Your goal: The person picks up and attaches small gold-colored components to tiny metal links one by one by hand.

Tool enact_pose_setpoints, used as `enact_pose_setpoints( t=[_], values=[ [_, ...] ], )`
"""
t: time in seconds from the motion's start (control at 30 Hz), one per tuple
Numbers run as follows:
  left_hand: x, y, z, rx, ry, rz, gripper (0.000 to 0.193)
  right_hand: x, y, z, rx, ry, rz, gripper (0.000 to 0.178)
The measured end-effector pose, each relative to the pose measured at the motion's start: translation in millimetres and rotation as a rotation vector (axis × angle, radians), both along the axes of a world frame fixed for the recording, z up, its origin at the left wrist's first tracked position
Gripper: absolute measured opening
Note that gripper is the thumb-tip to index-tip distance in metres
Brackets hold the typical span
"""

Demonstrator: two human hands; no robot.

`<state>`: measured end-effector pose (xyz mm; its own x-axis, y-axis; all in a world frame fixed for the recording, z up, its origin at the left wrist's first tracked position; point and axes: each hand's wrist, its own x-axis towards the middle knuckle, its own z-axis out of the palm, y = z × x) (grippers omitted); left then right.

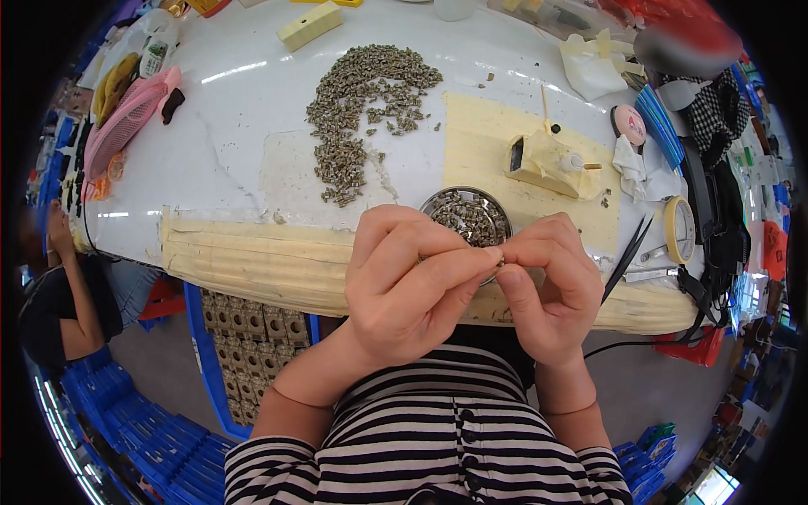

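My left hand [412,282] and my right hand [551,286] meet fingertip to fingertip over the near edge of the table. Both are closed in a pinch around a tiny metal part [501,262], mostly hidden by the fingers. Right behind them sits a round metal dish [425,202], its near side partly covered by my hands. Small silvery metal pieces [471,217] fill the dish. Farther back, a large curved heap of similar small metal pieces [370,84] lies spread on the white tabletop [244,109].
Right of the dish stands a tape-wrapped block [547,164] with a small bottle in it. Black tweezers [627,261] and a tape roll [680,230] lie farther right. A pink mesh basket [126,122] stands left. Below the table, a blue crate [206,362] holds metal blocks. Another person [76,311] sits at left.
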<state>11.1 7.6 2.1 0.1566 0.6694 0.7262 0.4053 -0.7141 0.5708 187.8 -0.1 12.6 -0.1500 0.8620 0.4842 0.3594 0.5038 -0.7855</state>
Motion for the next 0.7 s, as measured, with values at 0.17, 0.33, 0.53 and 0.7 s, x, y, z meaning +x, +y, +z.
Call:
enact_pose_setpoints(
  t=[0.17,0.33,0.53,0.7],
  values=[
    [1.0,-0.4,-0.8,0.006,0.022,0.023,0.025,-1.0,-1.5,-0.3,0.051,-0.031,-0.067,0.018],
    [2.7,-2.2,-2.6,-0.008,0.030,0.064,0.027,-3.2,-3.9,-0.1,0.222,-0.184,-0.171,0.022],
    [6.0,-1.6,-4.9,-0.015,0.028,0.092,0.027,-4.0,-5.4,-0.7,0.330,-0.267,-0.171,0.027],
    [3.5,-0.1,-3.6,-0.023,0.042,0.071,0.023,-4.1,-6.6,0.4,0.373,-0.319,-0.162,0.032]
  ],
)
